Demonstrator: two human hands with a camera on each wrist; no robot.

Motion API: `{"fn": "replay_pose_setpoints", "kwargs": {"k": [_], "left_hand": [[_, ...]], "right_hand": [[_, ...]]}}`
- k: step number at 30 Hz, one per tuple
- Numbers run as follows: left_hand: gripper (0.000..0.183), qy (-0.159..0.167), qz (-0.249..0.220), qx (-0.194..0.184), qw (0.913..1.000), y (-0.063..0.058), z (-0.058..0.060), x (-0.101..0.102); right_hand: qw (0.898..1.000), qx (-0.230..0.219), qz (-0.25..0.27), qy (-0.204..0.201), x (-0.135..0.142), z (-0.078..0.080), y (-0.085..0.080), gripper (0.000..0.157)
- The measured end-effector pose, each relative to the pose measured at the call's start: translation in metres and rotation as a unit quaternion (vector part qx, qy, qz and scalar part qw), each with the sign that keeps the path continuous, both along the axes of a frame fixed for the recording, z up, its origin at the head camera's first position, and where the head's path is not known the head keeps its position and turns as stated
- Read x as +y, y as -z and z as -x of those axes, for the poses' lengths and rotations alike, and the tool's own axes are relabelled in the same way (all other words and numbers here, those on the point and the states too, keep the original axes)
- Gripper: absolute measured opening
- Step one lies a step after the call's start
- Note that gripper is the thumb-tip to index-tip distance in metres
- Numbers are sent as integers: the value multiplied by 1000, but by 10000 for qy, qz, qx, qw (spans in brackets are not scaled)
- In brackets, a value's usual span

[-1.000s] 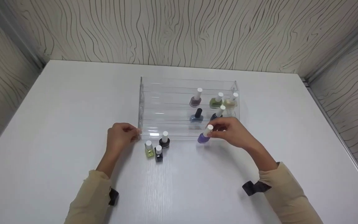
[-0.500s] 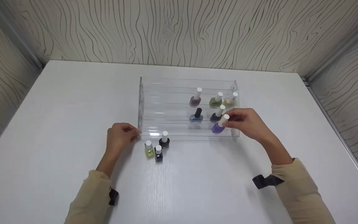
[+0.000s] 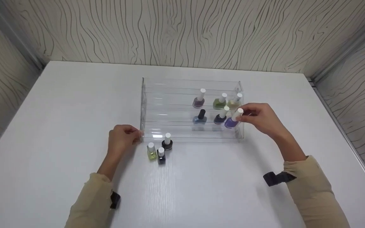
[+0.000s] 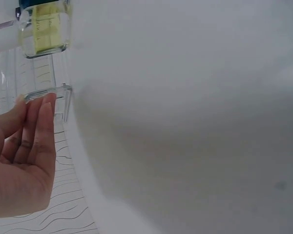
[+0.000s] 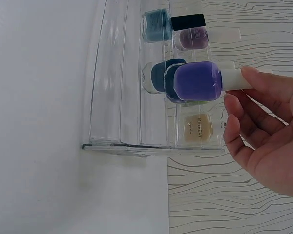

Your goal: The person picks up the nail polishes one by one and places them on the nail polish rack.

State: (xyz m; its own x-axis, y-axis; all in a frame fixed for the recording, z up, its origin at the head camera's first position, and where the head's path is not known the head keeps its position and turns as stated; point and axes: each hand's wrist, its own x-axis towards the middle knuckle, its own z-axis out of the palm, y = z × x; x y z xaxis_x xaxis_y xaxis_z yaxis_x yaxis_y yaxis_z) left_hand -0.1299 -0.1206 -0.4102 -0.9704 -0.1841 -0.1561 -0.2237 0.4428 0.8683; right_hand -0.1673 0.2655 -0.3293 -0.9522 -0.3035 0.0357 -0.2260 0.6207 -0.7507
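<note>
1. The desk carried everything, the rack standing towards its far edge
2. The rack was clear and stepped, probably so rear bottles showed over front ones
3. Left hand: pinched the rack's near left corner, apparently to steady it
4. Right hand: well apart from the left, clamped on the purple bottle's white cap, likely leaving the base free
5. Purple bottle: near the rack's right edge, cap up, beside the navy bottle; contact with the tier I couldn't tell
</note>
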Motion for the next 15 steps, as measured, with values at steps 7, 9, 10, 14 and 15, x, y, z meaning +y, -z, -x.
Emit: {"fn": "replay_pose_setpoints", "kwargs": {"k": [7,9,10,14,15], "left_hand": [[8,-5,33,63,10000,0,-1,0],[8,7,79,110,9999,0,-1,0],[8,12,110,128,9999,0,-1,0],[9,9,211,171,9996,-1,-1,0],[9,0,226,158,9996,0,-1,0]], "right_hand": [[9996,85,-79,247,8,7,-2,24],[9994,106,-104,309,9,9,-2,24],[9993,111,-122,335,10,10,-2,24],[9990,81,-136,413,11,12,-1,24],[9990,70,-132,423,11,12,-1,24]]}}
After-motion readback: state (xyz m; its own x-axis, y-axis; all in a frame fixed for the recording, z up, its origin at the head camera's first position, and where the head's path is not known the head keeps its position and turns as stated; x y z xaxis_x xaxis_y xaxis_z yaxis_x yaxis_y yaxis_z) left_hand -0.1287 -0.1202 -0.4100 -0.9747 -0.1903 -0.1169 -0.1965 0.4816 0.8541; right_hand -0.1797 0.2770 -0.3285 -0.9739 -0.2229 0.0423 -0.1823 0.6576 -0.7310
